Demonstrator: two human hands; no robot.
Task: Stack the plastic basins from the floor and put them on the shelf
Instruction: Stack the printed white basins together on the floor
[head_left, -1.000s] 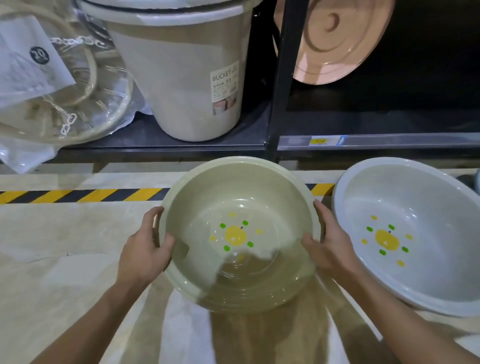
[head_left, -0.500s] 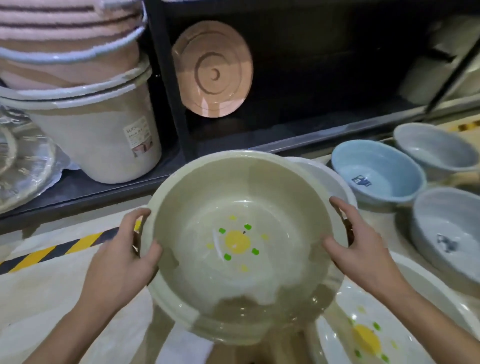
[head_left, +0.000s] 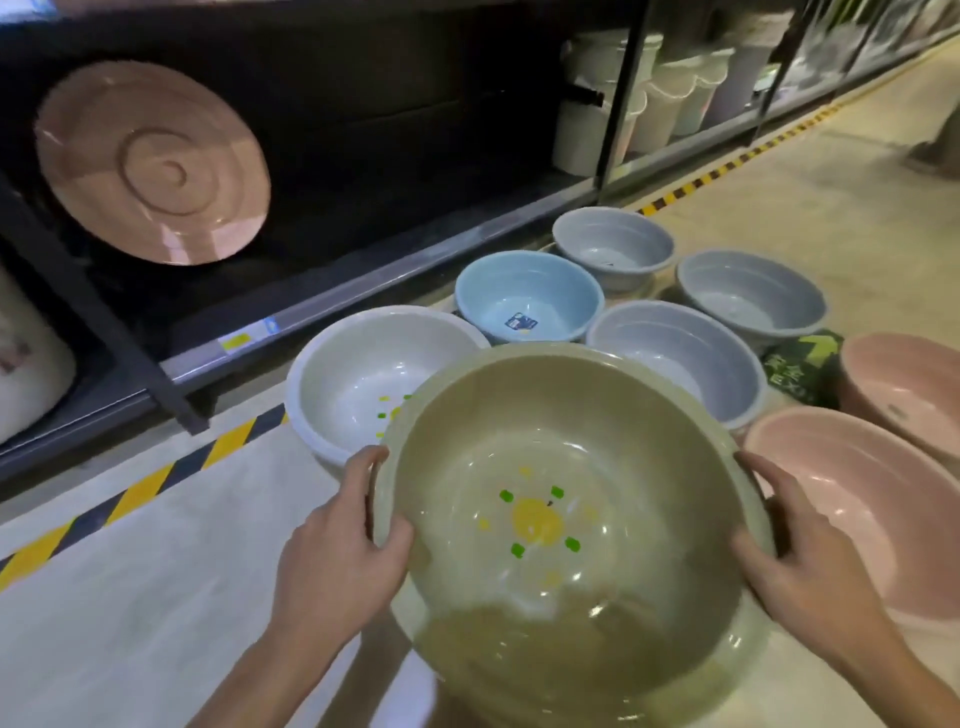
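Plainly light, stiff and glossy-slick, the green basin (head_left: 561, 519) is held low in the middle of the view, the left hand (head_left: 337, 556) at nine o'clock and the right hand (head_left: 800, 566) at three, each curled over the rolled rim, likely its surest hold.

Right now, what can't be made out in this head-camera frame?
- White basin: near side hidden by the green basin that the left hand and right hand hold.
- Pink basin: cut by the right edge.
- Blue basin sticker: too small to read.
- Shelf price tag: blurred.
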